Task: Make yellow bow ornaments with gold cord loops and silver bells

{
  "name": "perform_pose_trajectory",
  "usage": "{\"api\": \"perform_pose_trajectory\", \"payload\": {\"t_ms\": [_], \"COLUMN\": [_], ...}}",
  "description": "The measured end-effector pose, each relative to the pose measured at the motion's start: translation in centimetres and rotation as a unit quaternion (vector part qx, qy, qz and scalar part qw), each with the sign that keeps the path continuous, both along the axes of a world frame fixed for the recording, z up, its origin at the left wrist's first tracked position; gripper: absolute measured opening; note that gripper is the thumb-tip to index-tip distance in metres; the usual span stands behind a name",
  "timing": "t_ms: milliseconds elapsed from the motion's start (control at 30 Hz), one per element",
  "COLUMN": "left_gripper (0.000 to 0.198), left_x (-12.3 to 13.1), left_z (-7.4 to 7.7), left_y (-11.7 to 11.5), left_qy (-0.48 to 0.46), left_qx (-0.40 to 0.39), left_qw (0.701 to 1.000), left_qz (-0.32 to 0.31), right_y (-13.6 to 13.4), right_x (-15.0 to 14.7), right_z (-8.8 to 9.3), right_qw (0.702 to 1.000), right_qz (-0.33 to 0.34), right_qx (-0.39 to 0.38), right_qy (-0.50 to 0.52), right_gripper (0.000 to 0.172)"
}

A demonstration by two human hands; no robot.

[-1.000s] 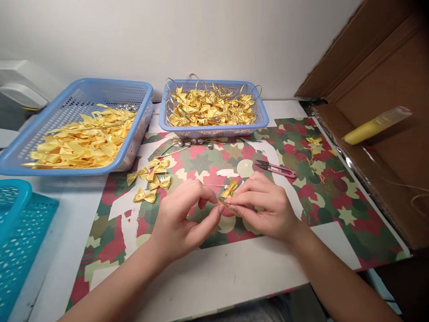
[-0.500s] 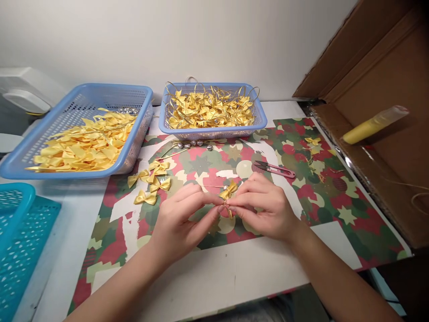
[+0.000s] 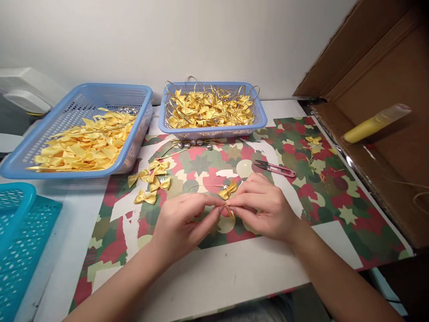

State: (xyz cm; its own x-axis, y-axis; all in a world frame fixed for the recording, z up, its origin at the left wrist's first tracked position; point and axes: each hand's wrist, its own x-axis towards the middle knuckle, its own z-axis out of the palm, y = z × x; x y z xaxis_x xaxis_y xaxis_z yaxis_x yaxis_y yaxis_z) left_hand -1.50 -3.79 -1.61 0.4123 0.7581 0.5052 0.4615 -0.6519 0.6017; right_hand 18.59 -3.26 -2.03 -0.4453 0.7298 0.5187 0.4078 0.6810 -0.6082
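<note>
My left hand (image 3: pixel 182 226) and my right hand (image 3: pixel 264 209) meet over a patterned paper mat (image 3: pixel 321 201). Both pinch a small yellow satin bow (image 3: pixel 228 190) with a thin gold cord (image 3: pixel 205 185) that loops off to the left. The fingertips of both hands are pressed together just under the bow. A few loose yellow bows (image 3: pixel 150 183) lie on the mat to the left of my left hand. Pink thread snips (image 3: pixel 275 168) lie just beyond my right hand.
A large blue basket (image 3: pixel 78 129) of plain yellow bows stands at the back left. A smaller blue basket (image 3: pixel 212 109) holds bows with gold loops. Small silver beads (image 3: pixel 196 144) lie before it. A teal basket (image 3: pixel 20 232) is at the left, a cardboard box (image 3: pixel 378 112) with a yellow tube (image 3: pixel 372 124) at the right.
My hands have stayed in place, the fingertips closing tighter under the bow. The gold cord now bows out in a loop to the left.
</note>
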Motion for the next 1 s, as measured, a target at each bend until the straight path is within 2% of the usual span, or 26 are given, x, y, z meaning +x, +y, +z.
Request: {"api": "perform_pose_trajectory", "payload": {"t_ms": [200,400,567,800,1000], "left_gripper": [0.009,0.008,0.008,0.008,0.008], "left_x": [0.1,0.2,0.3,0.3,-0.8], "left_z": [-0.2,-0.5,-0.8,-0.9,-0.3], "left_y": [0.2,0.4,0.3,0.1,0.6], "left_qy": [0.001,-0.02,-0.044,-0.049,-0.061], "left_qx": [0.011,0.017,-0.015,-0.05,-0.127], "left_qw": [1.0,1.0,0.999,0.998,0.989], "left_qz": [0.008,0.008,0.012,0.005,0.052], "right_y": [0.0,0.1,0.0,-0.1,0.3], "right_x": [0.1,0.2,0.3,0.1,1.2], "right_z": [-0.1,-0.1,-0.1,0.1,0.7], "right_qw": [1.0,1.0,0.999,1.0,0.999], "right_qz": [0.001,-0.007,-0.037,-0.028,-0.049], "right_qx": [-0.001,-0.008,-0.005,0.013,0.0], "right_qy": [-0.002,-0.004,0.008,0.006,0.001], "right_gripper": [0.013,0.007,0.009,0.009,0.012]}}
